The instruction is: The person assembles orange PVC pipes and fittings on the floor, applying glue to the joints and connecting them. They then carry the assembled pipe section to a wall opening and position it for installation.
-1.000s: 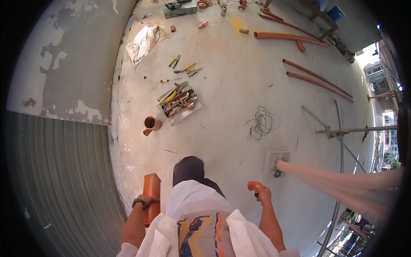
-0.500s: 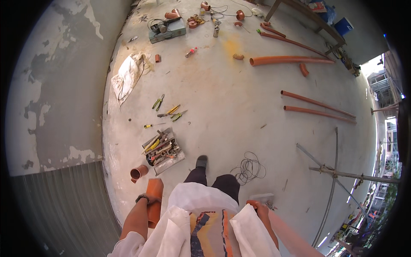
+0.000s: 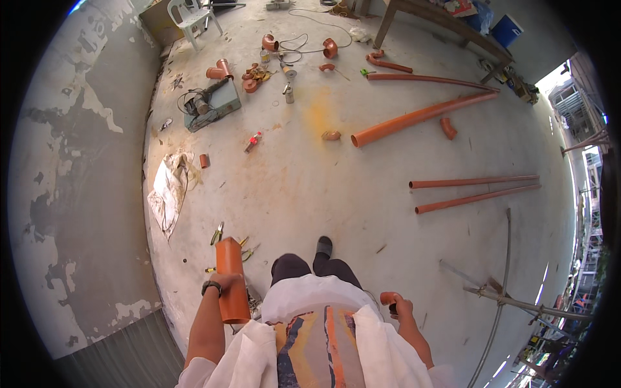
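Observation:
My left hand is closed around a wide, short length of orange pipe, carried upright at my left side. In my right hand is a small orange pipe elbow, held low at my right side, with a dark opening showing. Behind the pipe in my left hand lie green-handled pliers and other hand tools, partly covered. The toolbox beside my left leg is mostly hidden by the pipe and my clothing.
Long orange pipes and another pair lie to the right. Ahead are a grey-green tool case, a red-labelled bottle and loose fittings. A white cloth lies by the left wall; crossed poles stand right.
I have stepped forward, so floor things sit lower in view and a white chair shows at the far left. Both hands have risen a little, still holding the pipe and the elbow.

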The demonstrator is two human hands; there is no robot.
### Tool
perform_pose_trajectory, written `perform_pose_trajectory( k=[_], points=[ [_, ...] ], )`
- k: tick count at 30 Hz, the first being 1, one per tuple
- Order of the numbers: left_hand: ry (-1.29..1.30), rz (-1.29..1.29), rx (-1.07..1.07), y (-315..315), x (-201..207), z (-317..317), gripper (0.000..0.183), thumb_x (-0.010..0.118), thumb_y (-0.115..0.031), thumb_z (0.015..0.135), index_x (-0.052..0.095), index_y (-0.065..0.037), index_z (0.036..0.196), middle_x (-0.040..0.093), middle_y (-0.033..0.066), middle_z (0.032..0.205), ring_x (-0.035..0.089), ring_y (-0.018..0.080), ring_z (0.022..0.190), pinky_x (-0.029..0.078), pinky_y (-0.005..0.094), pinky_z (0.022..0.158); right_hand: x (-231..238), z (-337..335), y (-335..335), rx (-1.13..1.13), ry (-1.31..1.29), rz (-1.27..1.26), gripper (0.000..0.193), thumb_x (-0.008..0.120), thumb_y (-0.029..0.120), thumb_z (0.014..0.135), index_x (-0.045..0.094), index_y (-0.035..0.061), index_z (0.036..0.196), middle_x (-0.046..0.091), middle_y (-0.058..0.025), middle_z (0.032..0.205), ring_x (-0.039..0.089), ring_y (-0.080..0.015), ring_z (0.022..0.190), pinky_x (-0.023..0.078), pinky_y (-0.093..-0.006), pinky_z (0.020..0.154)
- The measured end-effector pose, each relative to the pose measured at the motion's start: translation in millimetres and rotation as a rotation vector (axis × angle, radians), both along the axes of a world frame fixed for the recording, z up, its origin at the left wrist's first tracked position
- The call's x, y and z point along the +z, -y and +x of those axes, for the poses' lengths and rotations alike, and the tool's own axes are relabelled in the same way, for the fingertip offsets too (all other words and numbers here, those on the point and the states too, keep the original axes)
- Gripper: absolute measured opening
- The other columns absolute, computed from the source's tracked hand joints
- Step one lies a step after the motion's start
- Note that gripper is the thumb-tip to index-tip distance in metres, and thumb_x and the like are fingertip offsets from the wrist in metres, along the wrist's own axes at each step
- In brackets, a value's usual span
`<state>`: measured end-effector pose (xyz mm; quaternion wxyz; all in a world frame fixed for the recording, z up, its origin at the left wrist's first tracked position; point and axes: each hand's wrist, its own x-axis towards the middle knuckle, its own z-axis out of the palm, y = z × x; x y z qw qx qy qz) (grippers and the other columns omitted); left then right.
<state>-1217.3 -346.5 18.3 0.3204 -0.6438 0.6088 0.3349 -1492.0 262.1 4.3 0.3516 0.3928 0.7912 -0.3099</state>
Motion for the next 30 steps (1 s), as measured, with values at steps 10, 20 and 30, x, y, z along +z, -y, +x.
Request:
perform_pose_trajectory(
  k=[10, 20, 30],
  points=[
    [0.178, 0.480, -0.007, -55.5, -30.1, -172.5, 0.089, 0.085, -0.060, 0.069, 0.063, -0.002, 0.133, 0.068, 0.0195, 0.128, 0.067, 0.0292, 0.116, 0.051, 0.0427, 0.100, -13.9, -327.8, 189.1, 0.186, -0.186, -0.061, 0.053, 0.073, 0.043, 0.088, 0.058, 0.0016, 0.117, 0.068, -0.0139, 0.091, 0.068, -0.0250, 0.065, 0.057, -0.0398, 0.053],
    [0.087, 0.318, 0.161, 210.9, 19.4, -410.2, 0.091, 0.084, -0.065, 0.067, 0.068, 0.005, 0.124, 0.072, 0.0204, 0.120, 0.070, 0.0288, 0.108, 0.055, 0.0411, 0.092, 10.0, -580.7, 410.3, 0.292, -0.233, 0.011, 0.058, 0.071, 0.044, 0.090, 0.056, -0.0002, 0.125, 0.069, -0.0152, 0.099, 0.070, -0.0244, 0.072, 0.058, -0.0372, 0.056],
    [-0.680, -0.085, 0.500, 512.8, 56.9, -735.2, 0.063, 0.087, -0.040, 0.077, 0.071, 0.007, 0.115, 0.076, 0.0173, 0.104, 0.076, 0.0229, 0.090, 0.062, 0.0342, 0.078, -19.2, -821.7, 507.5, 0.287, -0.164, -0.011, 0.062, 0.072, 0.044, 0.088, 0.056, -0.0032, 0.126, 0.069, -0.0188, 0.101, 0.069, -0.0267, 0.068, 0.056, -0.0392, 0.054]
  ],
)
